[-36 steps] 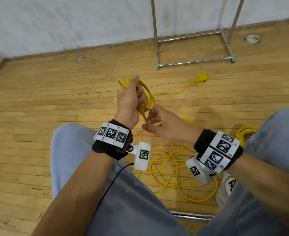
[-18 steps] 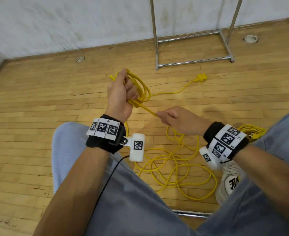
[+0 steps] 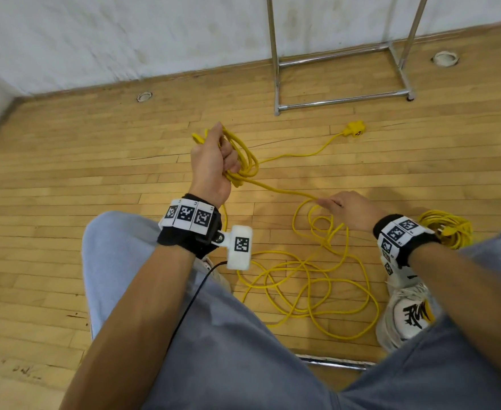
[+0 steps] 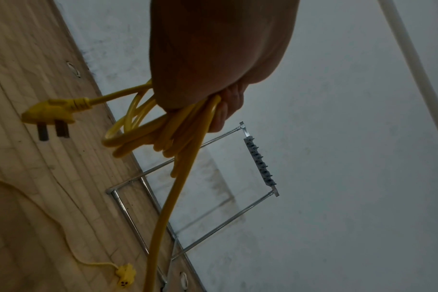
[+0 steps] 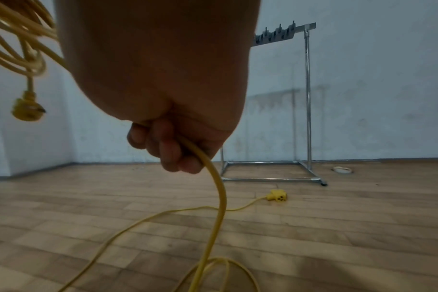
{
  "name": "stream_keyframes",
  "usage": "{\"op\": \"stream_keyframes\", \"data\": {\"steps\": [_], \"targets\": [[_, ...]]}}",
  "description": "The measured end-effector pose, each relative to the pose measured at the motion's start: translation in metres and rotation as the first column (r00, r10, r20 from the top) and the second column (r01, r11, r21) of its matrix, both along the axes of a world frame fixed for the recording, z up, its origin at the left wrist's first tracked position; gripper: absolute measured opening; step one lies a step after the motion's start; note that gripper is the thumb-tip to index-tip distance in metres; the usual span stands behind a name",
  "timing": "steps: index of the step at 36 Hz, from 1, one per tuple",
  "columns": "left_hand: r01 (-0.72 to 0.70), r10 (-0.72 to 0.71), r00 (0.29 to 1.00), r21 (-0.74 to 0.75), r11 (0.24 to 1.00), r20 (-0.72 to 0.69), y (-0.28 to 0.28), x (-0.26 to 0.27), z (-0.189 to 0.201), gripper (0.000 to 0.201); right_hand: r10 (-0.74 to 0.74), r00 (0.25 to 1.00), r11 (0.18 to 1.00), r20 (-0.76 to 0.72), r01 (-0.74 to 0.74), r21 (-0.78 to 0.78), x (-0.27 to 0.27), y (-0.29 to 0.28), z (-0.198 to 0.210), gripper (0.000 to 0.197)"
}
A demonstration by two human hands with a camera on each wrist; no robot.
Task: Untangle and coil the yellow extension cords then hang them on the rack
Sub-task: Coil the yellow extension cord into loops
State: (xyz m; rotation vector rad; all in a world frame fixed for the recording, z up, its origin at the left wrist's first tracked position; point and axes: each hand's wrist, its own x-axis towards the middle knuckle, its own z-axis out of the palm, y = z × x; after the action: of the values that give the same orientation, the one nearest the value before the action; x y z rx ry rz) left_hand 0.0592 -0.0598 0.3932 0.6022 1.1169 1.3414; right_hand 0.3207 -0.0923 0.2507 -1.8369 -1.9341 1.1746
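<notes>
Coiling step, mid-way. The left hand (image 3: 212, 161) holds a bundle of finished loops (image 3: 243, 161) of the yellow extension cord, fingers curled tight round them; the plug (image 4: 49, 113) dangles free from that bundle beside the fist. From the loops a straight run of cord (image 3: 278, 189) goes to the right hand (image 3: 349, 210), which pinches it with fingers curled round it, low and to the right of the left hand.

Below the right hand the rest of the same cord lies as a loose tangle (image 3: 311, 285) on the wooden floor, between the person's feet. One strand trails away from the left hand toward the rack (image 3: 340, 99) and ends in the socket end (image 3: 355, 129), lying on the floor just in front of the rack's base.

Next move, as I judge it: bring the held span up to the left hand as another loop, then slide the right hand down for more slack. The crossings in the tangle look likely to snag, so feed slowly.

A second cord (image 3: 447, 229), seemingly already coiled, lies on the floor right of the right wrist, partly hidden. Nothing visibly hangs on the rack's hook bar (image 5: 280, 33) yet.

Cord: thin, round, glossy yellow, flexible, holds curves.
</notes>
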Motion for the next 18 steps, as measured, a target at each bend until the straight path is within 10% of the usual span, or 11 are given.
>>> {"op": "stream_keyframes", "data": {"steps": [10, 14, 18], "targets": [[0.004, -0.004, 0.996, 0.000, 1.000, -0.085, 0.000, -0.004, 0.001, 0.039, -0.239, 0.951, 0.955, 0.195, 0.267, -0.128, 0.000, 0.010, 0.001, 0.077], [0.043, -0.039, 0.984, 0.023, 0.999, -0.176, -0.002, -0.006, 0.007, 0.039, -0.431, 0.893, 0.875, -0.133, 0.377, -0.303, -0.007, 0.019, 0.015, 0.058], [0.086, -0.059, 0.939, 0.066, 0.994, -0.338, -0.008, -0.007, 0.006, 0.044, -0.580, 0.610, 0.784, -0.541, 0.236, -0.575, -0.011, 0.023, 0.044, 0.037]]}}
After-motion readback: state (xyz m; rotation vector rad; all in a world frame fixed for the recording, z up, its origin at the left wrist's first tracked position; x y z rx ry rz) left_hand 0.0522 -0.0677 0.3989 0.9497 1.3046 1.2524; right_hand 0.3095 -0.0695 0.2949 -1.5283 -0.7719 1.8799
